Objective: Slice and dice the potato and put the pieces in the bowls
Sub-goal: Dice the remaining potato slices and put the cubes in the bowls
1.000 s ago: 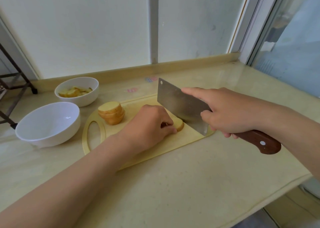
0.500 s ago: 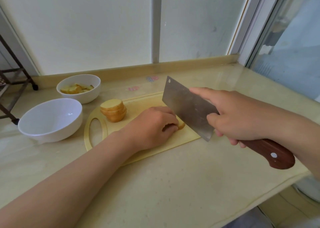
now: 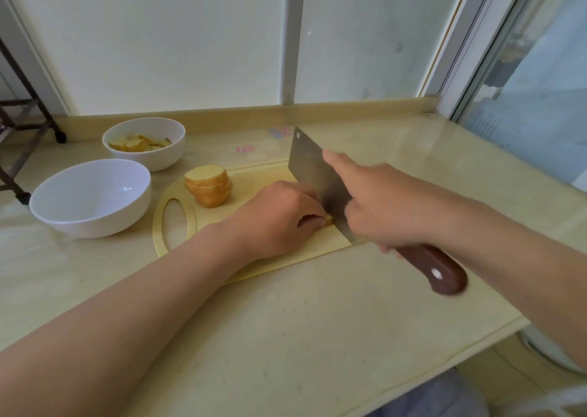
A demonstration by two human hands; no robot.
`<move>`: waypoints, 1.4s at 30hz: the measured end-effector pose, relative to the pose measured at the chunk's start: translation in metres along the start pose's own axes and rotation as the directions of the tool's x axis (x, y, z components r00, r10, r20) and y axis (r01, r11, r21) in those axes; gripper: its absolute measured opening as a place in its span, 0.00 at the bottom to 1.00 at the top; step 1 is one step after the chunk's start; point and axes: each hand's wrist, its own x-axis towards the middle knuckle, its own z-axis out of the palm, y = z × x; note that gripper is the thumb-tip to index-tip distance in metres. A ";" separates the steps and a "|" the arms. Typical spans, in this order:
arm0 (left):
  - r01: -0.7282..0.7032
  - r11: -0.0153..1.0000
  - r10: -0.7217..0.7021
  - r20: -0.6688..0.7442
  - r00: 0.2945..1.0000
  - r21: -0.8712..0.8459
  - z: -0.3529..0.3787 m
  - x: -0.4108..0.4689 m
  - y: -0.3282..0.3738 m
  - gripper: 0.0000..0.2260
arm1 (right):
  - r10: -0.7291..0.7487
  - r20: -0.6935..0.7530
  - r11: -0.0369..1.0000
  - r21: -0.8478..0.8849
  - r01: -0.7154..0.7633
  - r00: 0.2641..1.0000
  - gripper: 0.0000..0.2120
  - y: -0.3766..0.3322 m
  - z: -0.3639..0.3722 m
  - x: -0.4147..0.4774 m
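Since 0.5 s earlier, the cleaver (image 3: 313, 170) has travelled down and toward 9 o'clock, and the blade flat now stands against the knuckles of the left hand (image 3: 279, 219).

1. Beige countertop (image 3: 286, 337): both forearms enter from 6 o'clock and extend across it.
2. Right hand (image 3: 390, 207): the fingers are curled round the brown wooden handle (image 3: 440, 270), with the index finger laid straight along the blade flat. The handle end projects toward 4 o'clock, clear of the board.
3. Cutting board (image 3: 317, 245): pale yellow, with an oval grip hole at its 9 o'clock end. The lower blade corner meets the board at its near edge.
4. Left hand: the fingers are curled down over the potato piece (image 3: 329, 219) and hold it on the board. Only a small yellow corner shows between the fingertips and the blade; the remainder is hidden under the hand.
5. Stack of potato slices (image 3: 208, 186): it sits on the board at 10 o'clock from the left hand, well apart from the blade.
6. Large white bowl (image 3: 95, 223): it stands on the countertop at 9 o'clock from the board, just beside it.
7. Small white bowl (image 3: 149, 161): it stands behind the large bowl at 11 o'clock and holds cut potato pieces (image 3: 139, 143).
8. Window frame (image 3: 290, 35): it rises behind the countertop at 12 o'clock
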 end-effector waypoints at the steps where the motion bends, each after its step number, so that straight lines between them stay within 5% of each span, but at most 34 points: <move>1: -0.002 1.000 0.002 0.000 1.000 0.005 -0.001 -0.001 0.000 0.04 | -0.005 -0.020 0.999 0.041 0.006 1.000 0.40 -0.001 -0.001 0.011; 10: 0.015 0.998 -0.013 -0.028 1.000 0.063 -0.003 -0.005 -0.003 0.05 | 0.024 -0.098 0.958 0.288 0.005 0.995 0.40 0.018 0.000 0.004; 20: 0.036 0.998 -0.035 -0.014 0.999 0.043 -0.007 -0.005 -0.002 0.08 | -0.007 0.042 0.987 0.160 0.000 0.999 0.38 0.009 -0.004 -0.017; 27: 0.023 0.999 -0.022 -0.020 1.000 0.032 -0.006 -0.006 -0.002 0.07 | -0.033 -0.074 0.976 0.213 0.048 0.997 0.41 -0.003 0.006 0.028; 34: 0.049 0.998 -0.047 -0.039 0.998 0.039 -0.002 -0.007 -0.006 0.04 | 0.194 -0.177 0.741 0.671 -0.026 0.965 0.36 0.055 0.007 0.016; 42: 0.089 0.996 -0.088 -0.018 0.996 0.025 -0.008 -0.007 -0.013 0.06 | 0.266 -0.058 0.569 0.815 -0.108 0.962 0.33 0.093 0.043 -0.005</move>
